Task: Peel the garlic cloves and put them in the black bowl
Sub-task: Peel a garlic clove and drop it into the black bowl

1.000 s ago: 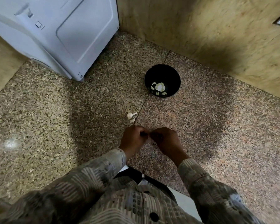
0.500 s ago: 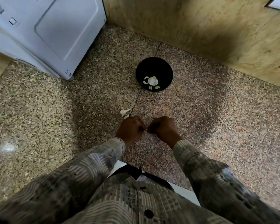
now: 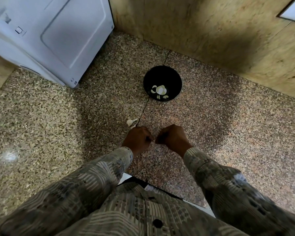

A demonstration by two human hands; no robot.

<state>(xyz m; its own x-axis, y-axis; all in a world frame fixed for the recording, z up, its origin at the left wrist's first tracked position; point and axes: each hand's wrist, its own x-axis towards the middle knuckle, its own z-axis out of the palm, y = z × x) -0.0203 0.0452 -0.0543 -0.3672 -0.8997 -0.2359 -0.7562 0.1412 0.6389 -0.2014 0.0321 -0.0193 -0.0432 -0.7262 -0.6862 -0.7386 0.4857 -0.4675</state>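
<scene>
The left hand (image 3: 137,139) and right hand (image 3: 173,139) each close their grip on one small pale garlic clove (image 3: 153,142), likely to pull skin off; the round black bowl (image 3: 170,77) sits near.

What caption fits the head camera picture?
Left hand and right hand pinch a garlic clove, black bowl beyond.

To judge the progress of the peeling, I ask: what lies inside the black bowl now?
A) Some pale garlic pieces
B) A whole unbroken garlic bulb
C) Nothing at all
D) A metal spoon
A: several pale garlic pieces lie together on the bottom of the black bowl; no spoon or whole bulb shows inside it.
</scene>
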